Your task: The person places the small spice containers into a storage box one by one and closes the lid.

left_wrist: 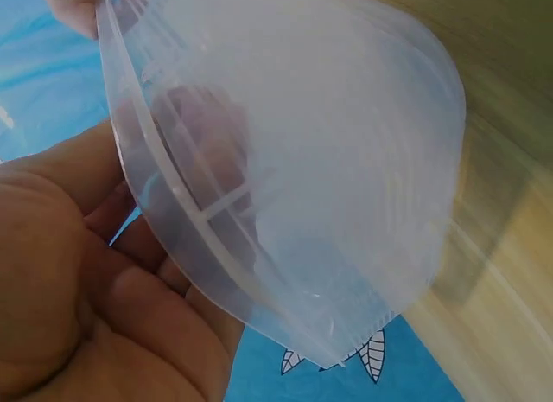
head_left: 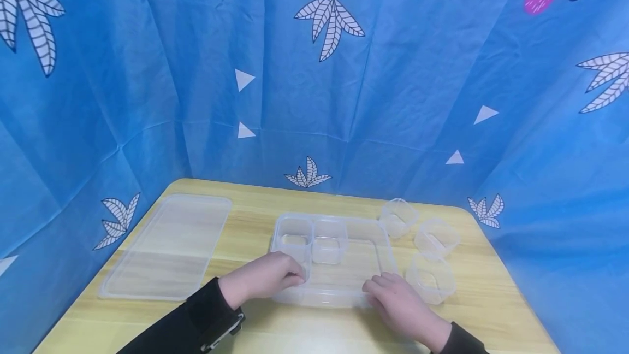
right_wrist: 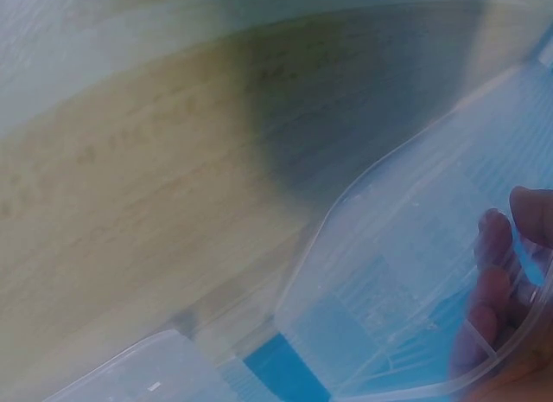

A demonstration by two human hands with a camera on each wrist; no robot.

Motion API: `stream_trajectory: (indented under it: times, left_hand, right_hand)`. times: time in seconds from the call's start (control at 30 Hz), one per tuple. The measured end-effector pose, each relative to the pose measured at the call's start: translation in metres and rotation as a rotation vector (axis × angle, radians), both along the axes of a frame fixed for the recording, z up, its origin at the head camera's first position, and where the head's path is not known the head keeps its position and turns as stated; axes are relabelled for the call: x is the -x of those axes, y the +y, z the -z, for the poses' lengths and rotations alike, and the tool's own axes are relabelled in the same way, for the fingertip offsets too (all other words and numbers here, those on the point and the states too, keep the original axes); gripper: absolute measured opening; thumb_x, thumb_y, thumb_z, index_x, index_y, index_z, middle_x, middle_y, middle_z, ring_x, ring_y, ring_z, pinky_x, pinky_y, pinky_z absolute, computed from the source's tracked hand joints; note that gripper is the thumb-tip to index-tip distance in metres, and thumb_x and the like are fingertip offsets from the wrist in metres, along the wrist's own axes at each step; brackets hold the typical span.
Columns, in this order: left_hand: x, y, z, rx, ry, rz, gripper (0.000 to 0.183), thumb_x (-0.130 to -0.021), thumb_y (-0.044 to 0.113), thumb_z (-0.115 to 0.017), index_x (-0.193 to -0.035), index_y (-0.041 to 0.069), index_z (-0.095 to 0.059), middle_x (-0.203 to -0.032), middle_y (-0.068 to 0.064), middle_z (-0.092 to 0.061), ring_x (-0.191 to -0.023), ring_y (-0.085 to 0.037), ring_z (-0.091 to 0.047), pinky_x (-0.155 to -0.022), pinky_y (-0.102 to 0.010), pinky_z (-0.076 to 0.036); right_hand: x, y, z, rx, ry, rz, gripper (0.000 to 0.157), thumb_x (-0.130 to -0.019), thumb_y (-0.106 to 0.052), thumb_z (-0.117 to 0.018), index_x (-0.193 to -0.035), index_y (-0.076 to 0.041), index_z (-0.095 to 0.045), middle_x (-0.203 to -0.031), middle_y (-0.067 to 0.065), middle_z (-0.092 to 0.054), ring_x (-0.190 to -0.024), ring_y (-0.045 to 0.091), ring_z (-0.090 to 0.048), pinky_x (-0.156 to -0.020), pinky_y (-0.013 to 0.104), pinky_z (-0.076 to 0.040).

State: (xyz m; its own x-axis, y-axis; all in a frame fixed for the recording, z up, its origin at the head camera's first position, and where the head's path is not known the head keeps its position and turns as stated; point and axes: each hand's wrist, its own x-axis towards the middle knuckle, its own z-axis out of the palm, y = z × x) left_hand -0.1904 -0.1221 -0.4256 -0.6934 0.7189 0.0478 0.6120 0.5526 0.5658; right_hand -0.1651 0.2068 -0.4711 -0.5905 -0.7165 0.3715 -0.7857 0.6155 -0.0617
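A large clear plastic box [head_left: 344, 298] sits on the table with small clear boxes in its left part, including a back-left box [head_left: 295, 228] and one beside it [head_left: 328, 242]. My left hand [head_left: 275, 275] is at the front-left corner, its fingers curled over the edge; in the left wrist view they show blurred through the clear wall [left_wrist: 346, 160]. At the front-right corner, my right hand [head_left: 400, 305] grips the large box's rim, with fingers [right_wrist: 492, 290] visible through the plastic in the right wrist view.
A flat clear lid [head_left: 169, 245] lies on the left side of the table [head_left: 245, 326]. Three loose small clear boxes stand to the right: a far one [head_left: 398, 217], a middle one [head_left: 437, 238] and a near one [head_left: 431, 277]. Blue patterned cloth [head_left: 304, 97] hangs behind and on both sides.
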Motion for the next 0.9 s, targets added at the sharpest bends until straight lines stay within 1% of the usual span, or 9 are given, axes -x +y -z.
stream_trajectory:
  times: [0.07, 0.1, 0.23, 0.4, 0.57, 0.63, 0.73, 0.83, 0.9]
  left_hand:
    - [-0.001, 0.001, -0.001, 0.0, -0.016, -0.009, 0.029, -0.1, 0.017, -0.061, -0.071, 0.013, -0.06, -0.06, 0.011, -0.033, -0.056, -0.002, -0.036, -0.058, -0.021, -0.04]
    - [-0.001, 0.001, -0.001, 0.001, -0.02, -0.016, 0.029, -0.1, 0.019, -0.061, -0.072, 0.015, -0.06, -0.06, 0.011, -0.032, -0.055, -0.002, -0.035, -0.058, -0.021, -0.04]
    - [-0.002, 0.002, -0.001, 0.009, -0.022, -0.032, 0.022, -0.1, 0.02, -0.062, -0.078, 0.016, -0.066, -0.062, 0.012, -0.037, -0.057, -0.002, -0.038, -0.058, -0.022, -0.041]
    - [-0.003, 0.002, -0.001, 0.021, -0.015, -0.038, 0.019, -0.099, 0.02, -0.063, -0.082, 0.014, -0.069, -0.064, 0.013, -0.045, -0.058, -0.002, -0.042, -0.06, -0.022, -0.044]
    - [-0.003, 0.001, 0.0, 0.006, -0.002, -0.04, 0.017, -0.099, 0.02, -0.064, -0.085, 0.014, -0.071, -0.067, 0.014, -0.05, -0.061, -0.001, -0.046, -0.063, -0.023, -0.047]
    - [-0.004, -0.001, 0.002, -0.001, 0.015, -0.056, 0.015, -0.099, 0.021, -0.064, -0.089, 0.015, -0.073, -0.073, 0.016, -0.056, -0.065, 0.0, -0.05, -0.067, -0.024, -0.05]
    - [-0.004, -0.004, 0.004, -0.004, 0.055, -0.101, 0.015, -0.099, 0.022, -0.063, -0.099, 0.014, -0.076, -0.088, 0.014, -0.066, -0.079, -0.001, -0.059, -0.077, -0.028, -0.054]
    - [-0.005, -0.007, 0.006, -0.002, 0.097, -0.151, 0.017, -0.1, 0.023, -0.062, -0.103, 0.014, -0.076, -0.096, 0.011, -0.069, -0.09, -0.005, -0.063, -0.083, -0.031, -0.055]
    - [-0.005, -0.009, 0.006, -0.003, 0.128, -0.179, 0.017, -0.1, 0.024, -0.062, -0.103, 0.014, -0.076, -0.097, 0.01, -0.07, -0.092, -0.007, -0.064, -0.084, -0.033, -0.055]
  right_hand:
    - [0.0, 0.0, 0.0, 0.001, 0.0, 0.001, 0.017, -0.084, -0.009, -0.074, -0.095, -0.019, -0.065, -0.085, -0.016, -0.059, -0.074, 0.001, -0.046, -0.065, 0.019, -0.043]
    - [0.0, 0.0, 0.0, 0.0, 0.0, 0.002, 0.017, -0.084, -0.009, -0.074, -0.094, -0.019, -0.064, -0.085, -0.016, -0.059, -0.074, 0.001, -0.046, -0.065, 0.019, -0.043]
    - [0.0, 0.0, 0.0, -0.003, 0.001, 0.007, 0.016, -0.085, -0.01, -0.073, -0.094, -0.02, -0.064, -0.085, -0.017, -0.058, -0.074, 0.001, -0.045, -0.065, 0.019, -0.043]
    - [0.0, -0.001, 0.0, 0.0, 0.013, 0.003, 0.016, -0.085, -0.01, -0.073, -0.093, -0.019, -0.064, -0.084, -0.017, -0.058, -0.073, 0.0, -0.045, -0.065, 0.018, -0.043]
    - [0.0, -0.001, 0.002, 0.009, 0.018, -0.002, 0.017, -0.085, -0.009, -0.073, -0.093, -0.02, -0.063, -0.084, -0.017, -0.058, -0.073, 0.001, -0.044, -0.065, 0.018, -0.042]
    - [0.0, 0.0, 0.002, 0.012, 0.02, -0.005, 0.017, -0.085, -0.009, -0.073, -0.092, -0.02, -0.063, -0.084, -0.017, -0.057, -0.073, 0.001, -0.044, -0.065, 0.018, -0.042]
    - [0.0, 0.0, 0.002, 0.013, 0.022, -0.007, 0.017, -0.085, -0.009, -0.073, -0.092, -0.02, -0.063, -0.083, -0.017, -0.057, -0.072, 0.001, -0.044, -0.065, 0.018, -0.042]
    - [0.0, 0.001, 0.003, 0.013, 0.022, -0.007, 0.017, -0.085, -0.009, -0.074, -0.092, -0.02, -0.063, -0.083, -0.017, -0.057, -0.072, 0.001, -0.043, -0.064, 0.018, -0.041]
    - [0.0, 0.001, 0.003, 0.01, 0.023, -0.005, 0.018, -0.085, -0.009, -0.074, -0.092, -0.02, -0.062, -0.083, -0.018, -0.056, -0.072, 0.001, -0.042, -0.064, 0.018, -0.041]
